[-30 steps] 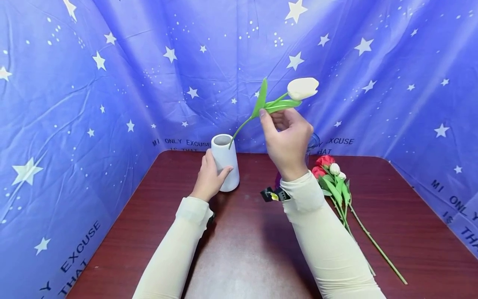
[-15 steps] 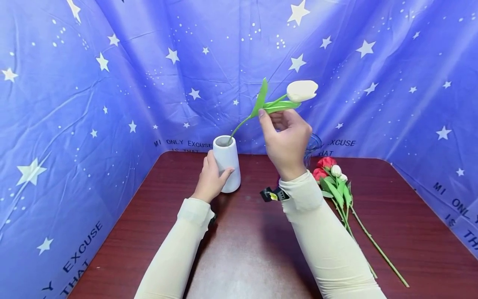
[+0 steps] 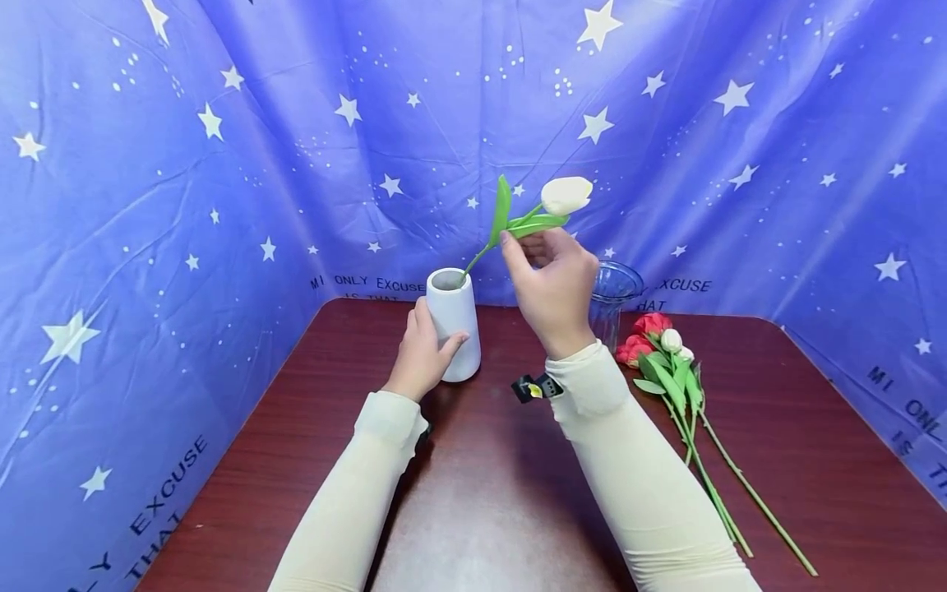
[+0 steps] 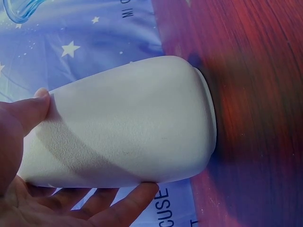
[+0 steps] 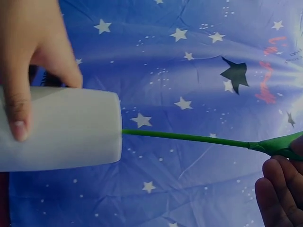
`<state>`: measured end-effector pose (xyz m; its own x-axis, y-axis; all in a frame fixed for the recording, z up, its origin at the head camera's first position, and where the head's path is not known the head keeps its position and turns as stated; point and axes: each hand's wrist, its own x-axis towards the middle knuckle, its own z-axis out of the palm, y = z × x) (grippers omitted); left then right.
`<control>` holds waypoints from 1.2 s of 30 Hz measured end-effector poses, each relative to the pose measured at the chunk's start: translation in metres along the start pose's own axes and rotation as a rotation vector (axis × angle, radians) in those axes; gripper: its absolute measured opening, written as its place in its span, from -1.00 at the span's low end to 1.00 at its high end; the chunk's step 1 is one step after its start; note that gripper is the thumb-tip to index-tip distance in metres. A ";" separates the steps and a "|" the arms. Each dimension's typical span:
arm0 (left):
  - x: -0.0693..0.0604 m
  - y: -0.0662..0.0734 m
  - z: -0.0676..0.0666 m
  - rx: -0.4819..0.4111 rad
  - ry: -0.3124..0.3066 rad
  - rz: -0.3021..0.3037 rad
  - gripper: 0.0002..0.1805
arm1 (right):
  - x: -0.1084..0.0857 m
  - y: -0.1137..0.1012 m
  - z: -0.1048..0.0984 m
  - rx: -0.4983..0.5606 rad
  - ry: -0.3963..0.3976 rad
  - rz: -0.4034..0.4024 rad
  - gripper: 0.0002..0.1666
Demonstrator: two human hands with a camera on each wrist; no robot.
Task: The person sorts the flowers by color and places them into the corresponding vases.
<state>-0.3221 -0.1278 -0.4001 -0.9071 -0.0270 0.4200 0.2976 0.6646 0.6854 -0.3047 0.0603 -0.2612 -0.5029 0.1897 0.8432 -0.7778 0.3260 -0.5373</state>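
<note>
A white vase (image 3: 460, 337) stands upright on the table. My left hand (image 3: 423, 349) grips it from the left, thumb across the near side and fingers round the far side; the left wrist view shows the thumb and fingers on opposite sides of the vase (image 4: 128, 123). Up and to the right, my right hand (image 3: 555, 284) pinches a white tulip (image 3: 566, 196) by its stem at the base of the green leaves. The flower leans to the right. Its stem (image 5: 184, 137) runs down into the vase mouth, and the lower end is hidden inside.
Behind my right hand stands a clear glass vase (image 3: 616, 284), partly covered. To its right lie several flowers, red blooms (image 3: 653, 324) and white tulips (image 3: 671, 340), stems toward the front right. A starry blue cloth (image 3: 414, 148) hangs round the dark red table (image 3: 296, 460).
My right hand has moved left and slightly down, bringing the tulip nearer the white vase. Its stem end has passed from the rim into the mouth. My left hand keeps its hold.
</note>
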 end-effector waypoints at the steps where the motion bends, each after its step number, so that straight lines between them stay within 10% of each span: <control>1: 0.000 0.000 -0.001 0.002 0.004 0.000 -0.05 | 0.000 0.001 0.001 -0.006 -0.002 -0.006 -0.83; 36: 0.001 -0.003 0.002 0.033 0.022 0.005 -0.03 | -0.020 0.025 0.017 -0.081 -0.091 0.038 -0.85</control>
<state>-0.3241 -0.1286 -0.4029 -0.8988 -0.0400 0.4365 0.2916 0.6889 0.6636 -0.3206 0.0486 -0.2914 -0.5665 0.1198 0.8153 -0.7263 0.3948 -0.5627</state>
